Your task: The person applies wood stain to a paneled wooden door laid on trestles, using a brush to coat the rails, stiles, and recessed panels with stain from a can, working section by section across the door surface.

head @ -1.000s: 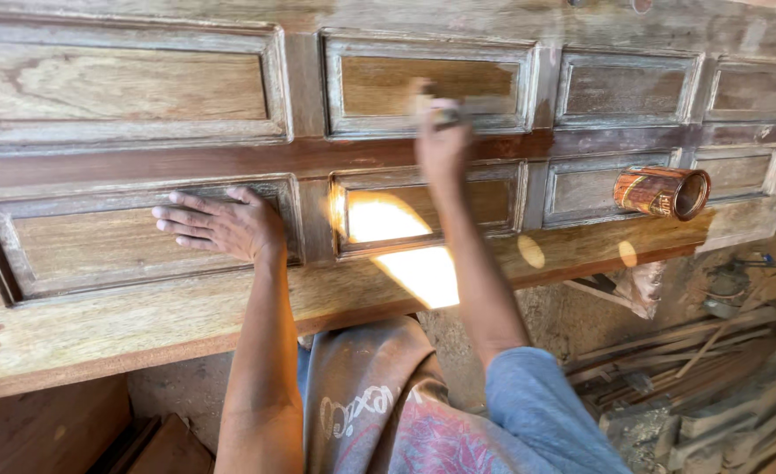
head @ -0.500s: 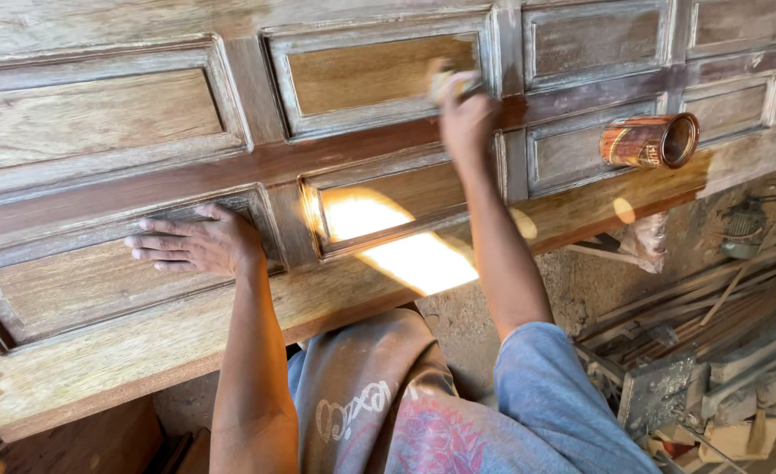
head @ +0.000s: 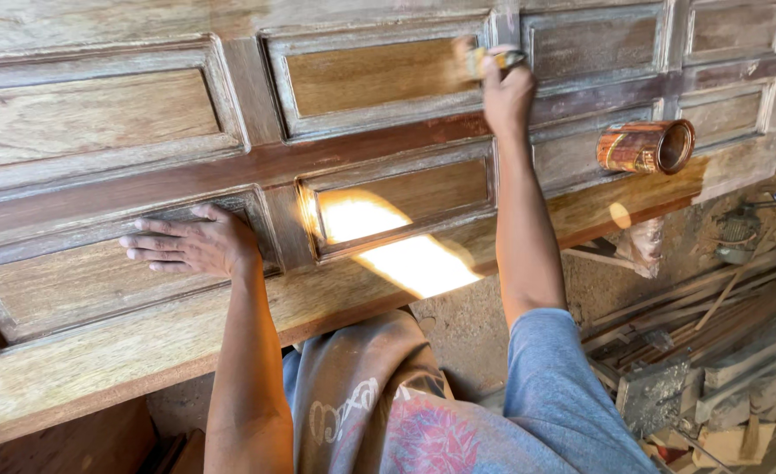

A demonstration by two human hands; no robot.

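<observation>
A large panelled wooden door (head: 98, 351) lies flat in front of me. Some panels and rails look darker and glossy, others pale and dry. My left hand (head: 190, 246) rests flat, fingers spread, on a lower panel at the left. My right hand (head: 504, 88) reaches to the upper middle panel and grips a paintbrush (head: 486, 60), its bristles on the panel's right edge. An open, stained tin can (head: 647, 146) stands on the door to the right of that hand.
A bright patch of sunlight (head: 397, 241) falls on the middle lower panel and rail. Planks, wood offcuts and scraps (head: 713, 351) are piled on the ground at the right. My grey printed shirt fills the bottom centre.
The view has shifted, so the door and can sit further right in the picture. My right hand with the brush has moved slightly along the upper panel's edge. My left hand stays flat.
</observation>
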